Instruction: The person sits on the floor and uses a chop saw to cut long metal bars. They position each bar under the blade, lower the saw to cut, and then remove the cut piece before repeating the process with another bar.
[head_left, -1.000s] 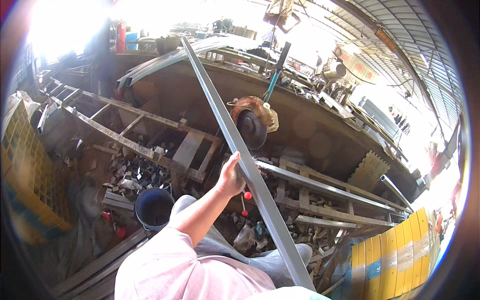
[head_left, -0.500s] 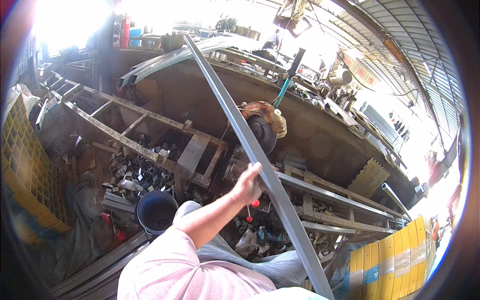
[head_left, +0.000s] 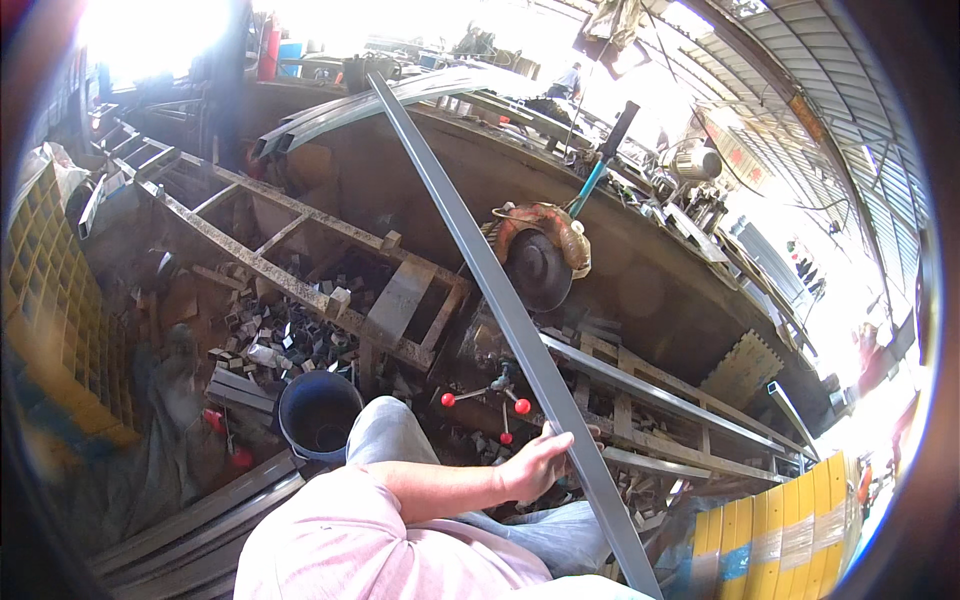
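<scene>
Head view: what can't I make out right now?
In the head view:
- Grey tube: near end, cut off by the lower edge.
- Left hand: partly hidden behind the tube.
- Right hand: out of frame.
- Distant person: too small to tell their action.
- Upper-left background: washed out by glare.

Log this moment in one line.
left hand: gripping gray tube | right hand: out of view | saw blade: right of tube in picture | red-knobbed handle: left of tube

Metalworking shop, by look of it: circular cutting saw [head_left: 538,272], scattered square-tube offcuts [head_left: 285,338], metal lengths [head_left: 200,530] stacked low, dusty ladder-like frame [head_left: 300,287], ribbed roof [head_left: 850,110] overhead.
</scene>
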